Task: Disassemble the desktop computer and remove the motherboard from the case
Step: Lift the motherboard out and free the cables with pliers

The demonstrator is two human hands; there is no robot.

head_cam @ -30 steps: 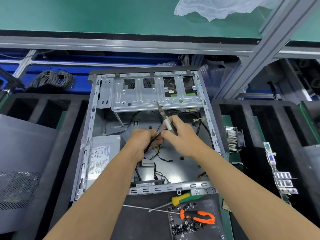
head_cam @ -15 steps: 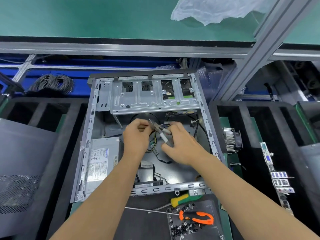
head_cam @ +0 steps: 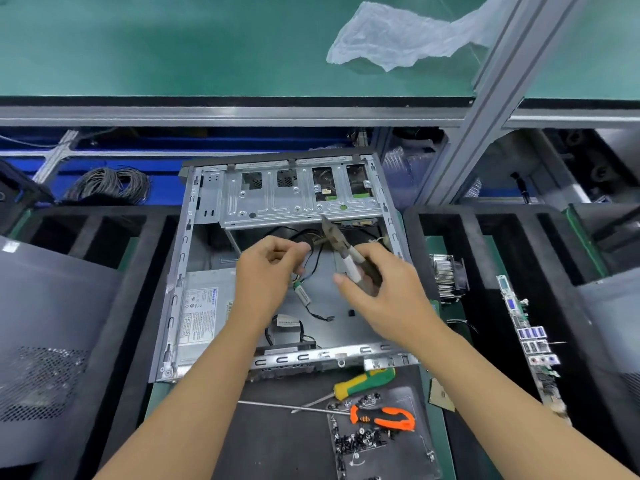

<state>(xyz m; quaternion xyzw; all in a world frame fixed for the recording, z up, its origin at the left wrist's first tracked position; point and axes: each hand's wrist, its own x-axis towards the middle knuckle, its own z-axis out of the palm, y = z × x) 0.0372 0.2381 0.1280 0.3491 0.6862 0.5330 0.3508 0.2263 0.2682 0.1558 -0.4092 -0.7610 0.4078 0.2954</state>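
A: Where do our fingers sit?

B: Our left hand [head_cam: 268,271] has its fingers curled, the tips pinching the bundle of wires [head_cam: 309,249] inside the case [head_cam: 173,296]. Our right hand [head_cam: 384,289] is wrapped round the handles of the pliers [head_cam: 341,247], forefinger stretched out beneath them. The pliers' nose points up toward the drive bay plate [head_cam: 298,199] at the far end of the case, and their jaws look nearly together; we cannot tell whether they bite a wire.

A: And the motherboard?

B: Out of the case already. It stands on edge in the foam tray [head_cam: 485,237] right of the case, the motherboard [head_cam: 531,344] showing its row of ports to us. A heatsink [head_cam: 446,278] lies between it and the case.

A: What is left in the case?

B: The power supply [head_cam: 204,313] against the left wall, and a loose connector [head_cam: 303,293] hanging from the wires just below our left hand. The case floor right of the power supply is bare metal.

A: Edges to mind?

B: The near rail of the case runs under both our wrists. In front of it lie a green-and-yellow screwdriver [head_cam: 365,381], an orange-handled screwdriver [head_cam: 384,418] and a scatter of screws [head_cam: 360,438]. Left of the case sits another foam tray [head_cam: 114,244].
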